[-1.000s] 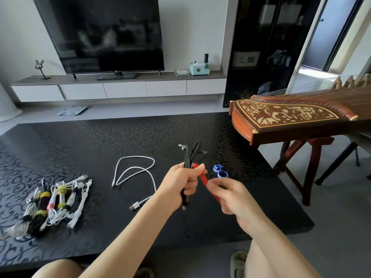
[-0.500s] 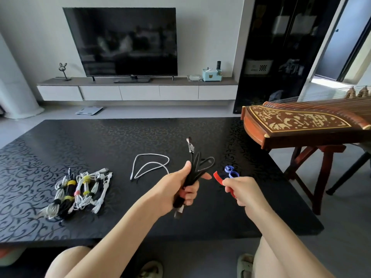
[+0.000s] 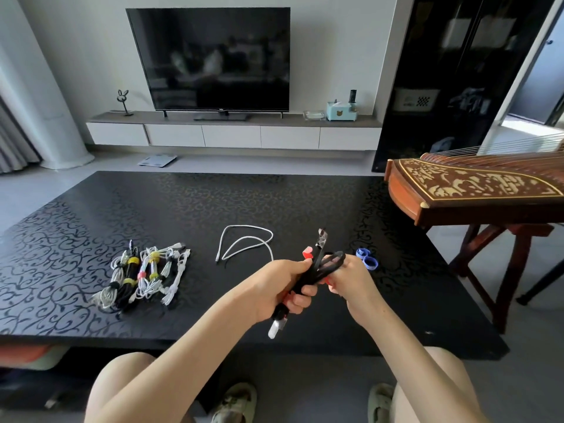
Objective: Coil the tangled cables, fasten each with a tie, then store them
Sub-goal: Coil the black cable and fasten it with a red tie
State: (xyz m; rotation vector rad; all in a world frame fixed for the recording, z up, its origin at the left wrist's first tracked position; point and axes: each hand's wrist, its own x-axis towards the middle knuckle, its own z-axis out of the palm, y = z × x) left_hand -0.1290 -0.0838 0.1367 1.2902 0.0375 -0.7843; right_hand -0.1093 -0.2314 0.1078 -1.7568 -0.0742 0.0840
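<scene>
My left hand point(image 3: 282, 286) grips a folded black cable point(image 3: 324, 267) above the near part of the black table point(image 3: 213, 209); one plug sticks up, another hangs below my fist. My right hand point(image 3: 351, 280) pinches a red tie point(image 3: 307, 252) that passes round behind the bundle, its end showing above my left thumb. A loose white cable point(image 3: 244, 242) lies on the table beyond my hands. Several coiled, tied cables point(image 3: 143, 273) lie together at the left. Two rolled blue ties point(image 3: 367, 259) sit just right of my hands.
A wooden zither point(image 3: 476, 190) on a stand juts in at the right, close to the table's right edge. Beyond the table are a TV point(image 3: 210, 59) on a low cabinet, a floor scale point(image 3: 157, 160) and a dark glass cabinet point(image 3: 457, 71).
My right hand has closed in on the black bundle and carried the red tie round it; the tie's end now shows on the left side. The head camera has shifted.
</scene>
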